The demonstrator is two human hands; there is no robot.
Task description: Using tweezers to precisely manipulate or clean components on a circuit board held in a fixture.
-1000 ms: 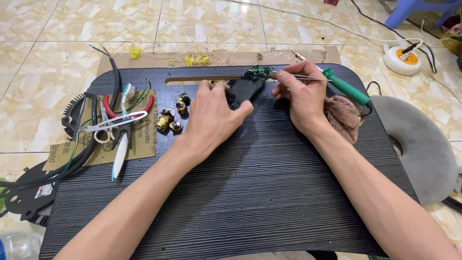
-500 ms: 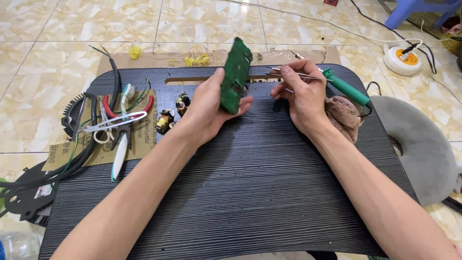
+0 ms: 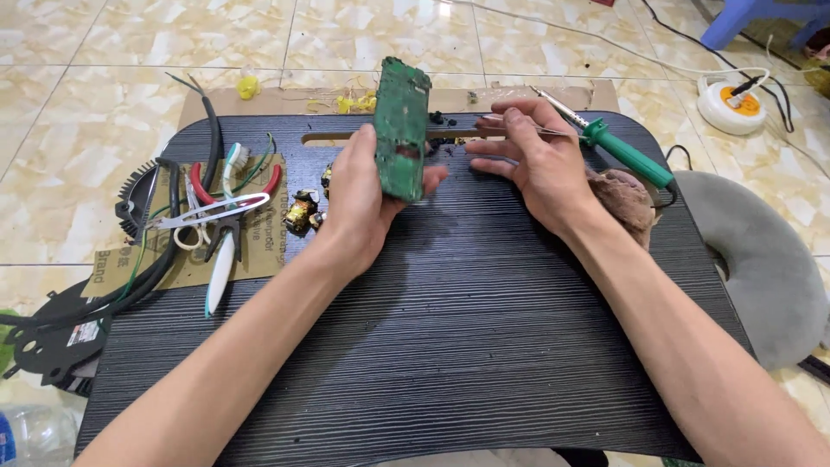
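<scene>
My left hand [image 3: 363, 203] holds a green circuit board [image 3: 401, 128] upright on its edge above a black ribbed lap table [image 3: 450, 346]. The board's green solder side faces me. My right hand [image 3: 532, 160] is just right of the board, fingers closed on thin metal tweezers [image 3: 519, 125] that point left. A green-handled soldering iron [image 3: 618, 149] lies on the table behind my right hand. Small coil parts [image 3: 303, 210] sit on the table beside my left wrist.
Scissors, red-handled pliers [image 3: 216, 203], a toothbrush and black cables lie on cardboard at the table's left. A brown cloth [image 3: 622, 199] and a grey cushion [image 3: 761, 259] are on the right. A round white power socket [image 3: 731, 104] sits on the tiled floor.
My left hand has lifted the circuit board off the table and turned it upright. My right hand stays beside it with the tweezers.
</scene>
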